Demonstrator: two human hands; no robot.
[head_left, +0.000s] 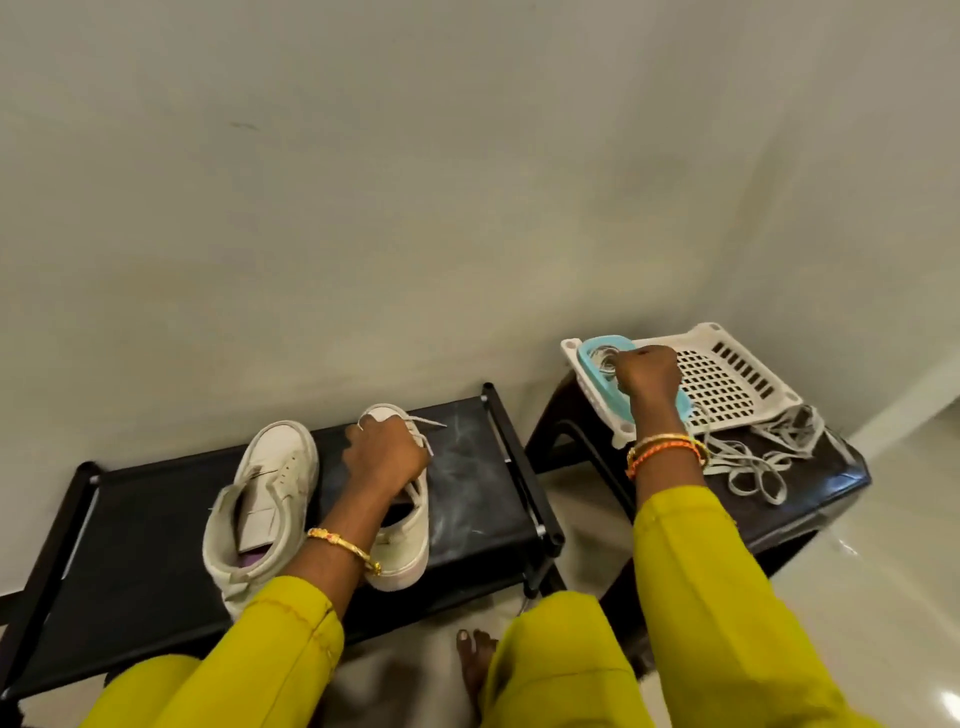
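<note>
Left hand (387, 457) round sneaker (410, 540) — right hand (649, 376) round laces (605, 361)

Two sneakers (280, 457) (405, 545), one dish (592, 364), one basket (727, 374)

A black rack (467, 499) fills the frame from seven to five o'clock, and two white sneakers stand on it with their toes toward twelve. The left hand (387, 457) grips the laced sneaker (402, 540) at its throat, a lace end sticking out toward two o'clock. The unlaced sneaker (270, 483) stands just beside it at nine o'clock.

At three o'clock of the rack is a dark stool (810, 499) bearing a white slotted tray (727, 374). A teal dish (597, 364) of coiled lace lies on the tray's nine o'clock edge. The right hand (649, 376) is over it, fingers curled down; their hold is hidden. Loose laces (763, 462) sprawl at the tray's five o'clock.
</note>
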